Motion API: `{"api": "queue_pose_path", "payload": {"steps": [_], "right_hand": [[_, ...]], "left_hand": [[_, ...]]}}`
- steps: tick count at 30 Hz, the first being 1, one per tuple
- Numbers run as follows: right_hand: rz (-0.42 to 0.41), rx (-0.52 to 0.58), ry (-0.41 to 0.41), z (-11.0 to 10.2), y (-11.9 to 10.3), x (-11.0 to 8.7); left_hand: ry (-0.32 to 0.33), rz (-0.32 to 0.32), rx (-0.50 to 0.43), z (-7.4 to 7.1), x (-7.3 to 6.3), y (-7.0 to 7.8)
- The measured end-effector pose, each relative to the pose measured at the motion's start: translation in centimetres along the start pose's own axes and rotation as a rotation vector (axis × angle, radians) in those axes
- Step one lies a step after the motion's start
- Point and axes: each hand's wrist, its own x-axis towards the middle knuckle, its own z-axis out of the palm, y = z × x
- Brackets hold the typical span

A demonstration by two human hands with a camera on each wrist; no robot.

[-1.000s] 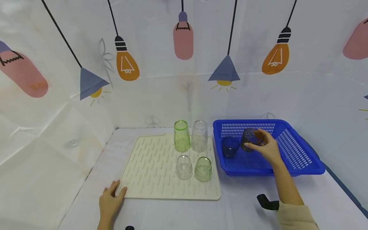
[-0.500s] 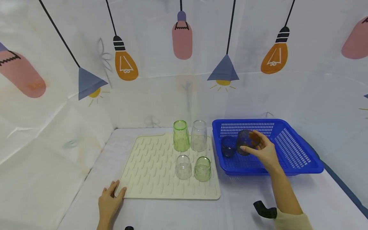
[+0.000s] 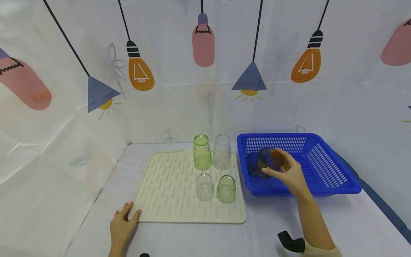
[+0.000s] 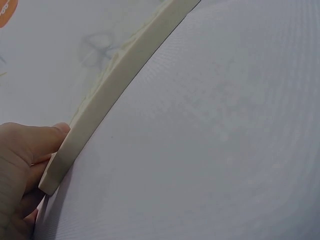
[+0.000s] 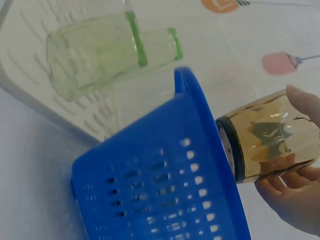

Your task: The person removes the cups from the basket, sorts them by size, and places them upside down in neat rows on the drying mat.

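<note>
My right hand [image 3: 293, 176] grips an amber tumbler [image 3: 265, 160] from its right side, thumb low and fingers high. It tilts over the blue plastic basket [image 3: 321, 191]. In the right wrist view the amber tumbler [image 5: 270, 135] has a thick dark end beside the basket rim [image 5: 212, 122]. Another dark tumbler [image 3: 252, 164] stands in the basket, partly hidden behind the held one. At the near left corner of the cream drying mat [image 3: 167, 192], my left hand [image 3: 122, 225] holds the edge between thumb and fingers. The left wrist view shows this mat corner [image 4: 65, 157] up close.
On the mat's right side stand a tall green glass [image 3: 202, 153], a tall clear glass [image 3: 222, 153], a short clear glass [image 3: 204, 187] and a short green glass [image 3: 226, 189]. A white cloth covers the table [image 3: 192, 241]. A patterned backdrop [image 3: 179, 107] hangs behind.
My right hand has moved left and slightly nearer with the amber tumbler, which now overlaps the other dark tumbler in the head view. The left hand stays at the mat corner.
</note>
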Motion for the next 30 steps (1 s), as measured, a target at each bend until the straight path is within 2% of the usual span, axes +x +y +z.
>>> {"api": "queue_pose_path", "payload": {"steps": [23,26,30], "right_hand": [[-0.055,0.11,-0.123,5.5,-1.8,0.2],[-0.044,0.125,-0.138,6.1,-1.8,0.3],[-0.05,0.15,-0.166,6.9,-1.7,0.5]], "left_hand": [[-0.022,0.018,-0.011,-0.2,0.0,0.2],[-0.044,0.004,-0.025,-0.3,-0.1,0.5],[-0.092,-0.044,-0.025,-0.5,-0.1,1.2]]}}
